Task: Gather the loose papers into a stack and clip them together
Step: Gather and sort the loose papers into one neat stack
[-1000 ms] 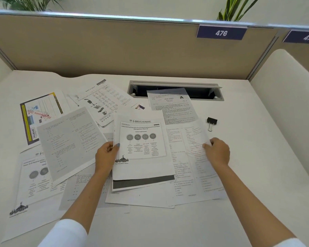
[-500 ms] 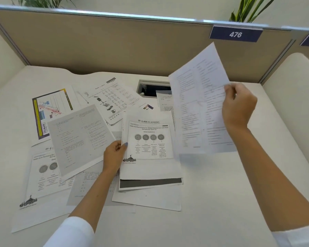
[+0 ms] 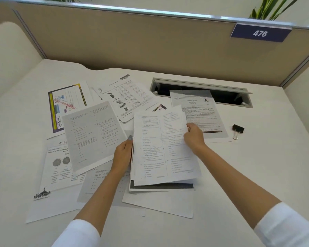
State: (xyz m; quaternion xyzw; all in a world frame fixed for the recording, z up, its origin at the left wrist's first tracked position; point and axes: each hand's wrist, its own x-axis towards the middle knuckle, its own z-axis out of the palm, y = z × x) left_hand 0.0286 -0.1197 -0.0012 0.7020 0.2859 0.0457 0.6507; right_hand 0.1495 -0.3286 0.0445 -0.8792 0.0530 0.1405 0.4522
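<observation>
1. Two white sleeves (image 3: 285,227) are seen at the near edge, with bare forearms reaching out over the white desk (image 3: 257,175).
2. The left edge of a small stack of papers (image 3: 161,186) is gripped by the left hand (image 3: 122,155), fingers curled around it.
3. A two-column text sheet (image 3: 161,147) is laid on top of that stack, its right edge pinched by the right hand (image 3: 194,136).
4. Other loose sheets (image 3: 95,134) are spread overlapping to the left and beyond.
5. A black binder clip (image 3: 238,130) is seen lying on the desk to the right, apart from the papers.
6. A cable slot (image 3: 202,91) is set into the desk's far side.
</observation>
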